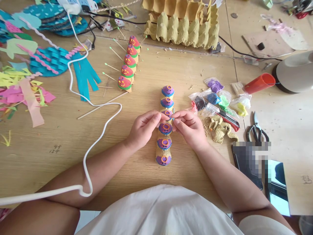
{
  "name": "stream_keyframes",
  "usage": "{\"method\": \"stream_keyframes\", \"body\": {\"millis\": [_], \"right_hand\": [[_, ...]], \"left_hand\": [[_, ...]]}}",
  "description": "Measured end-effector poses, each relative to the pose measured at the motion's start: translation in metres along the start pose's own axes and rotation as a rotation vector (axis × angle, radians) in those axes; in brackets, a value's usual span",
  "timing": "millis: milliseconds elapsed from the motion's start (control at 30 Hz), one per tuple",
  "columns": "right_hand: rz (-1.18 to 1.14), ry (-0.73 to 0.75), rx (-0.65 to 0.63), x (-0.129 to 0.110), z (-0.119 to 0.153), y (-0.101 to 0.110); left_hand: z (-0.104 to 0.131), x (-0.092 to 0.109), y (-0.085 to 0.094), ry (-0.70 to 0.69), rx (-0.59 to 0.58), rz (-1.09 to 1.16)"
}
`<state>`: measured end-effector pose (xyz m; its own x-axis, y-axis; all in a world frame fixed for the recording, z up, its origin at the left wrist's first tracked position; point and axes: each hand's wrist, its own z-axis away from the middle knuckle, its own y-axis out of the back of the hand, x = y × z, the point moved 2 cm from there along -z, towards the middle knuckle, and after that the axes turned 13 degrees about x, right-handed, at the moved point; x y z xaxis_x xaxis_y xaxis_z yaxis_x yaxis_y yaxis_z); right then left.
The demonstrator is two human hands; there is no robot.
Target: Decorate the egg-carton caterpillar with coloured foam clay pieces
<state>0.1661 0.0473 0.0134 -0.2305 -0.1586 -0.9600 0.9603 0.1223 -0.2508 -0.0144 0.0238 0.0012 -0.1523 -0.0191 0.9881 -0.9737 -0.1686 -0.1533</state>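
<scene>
A strip of egg-carton cups (163,151) lies lengthwise in front of me. Its bumps are covered in purple and blue clay, with orange rings and small faces. My left hand (144,127) is closed at the strip's left side, thumb and fingers together against a middle cup. From the right, my right hand (190,128) pinches a thin blue piece (173,111) beside the same cup; its lower end is hidden by the fingertips. Farther off to the left stands a second egg-carton strip (126,70) in red and green clay, with green-tipped sticks poking out.
A white cable (105,127) snakes across the left side. Bagged clay (212,98), a red utility knife (228,120), pruning shears (256,130) and a phone (246,166) lie to the right. Egg cartons (186,31) sit at the back, paper crafts (49,62) at far left.
</scene>
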Motion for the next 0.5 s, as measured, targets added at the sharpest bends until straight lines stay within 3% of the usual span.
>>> {"method": "stream_keyframes", "body": {"millis": [267,500], "right_hand": [[0.188,0.263,0.009,-0.004,0.01,-0.004],[0.333,0.276,-0.028,-0.004,0.017,-0.005]], "left_hand": [[0.002,0.009,-0.003,-0.14,-0.055,-0.106],[0.001,0.014,-0.005,-0.174,-0.08,-0.161]]}}
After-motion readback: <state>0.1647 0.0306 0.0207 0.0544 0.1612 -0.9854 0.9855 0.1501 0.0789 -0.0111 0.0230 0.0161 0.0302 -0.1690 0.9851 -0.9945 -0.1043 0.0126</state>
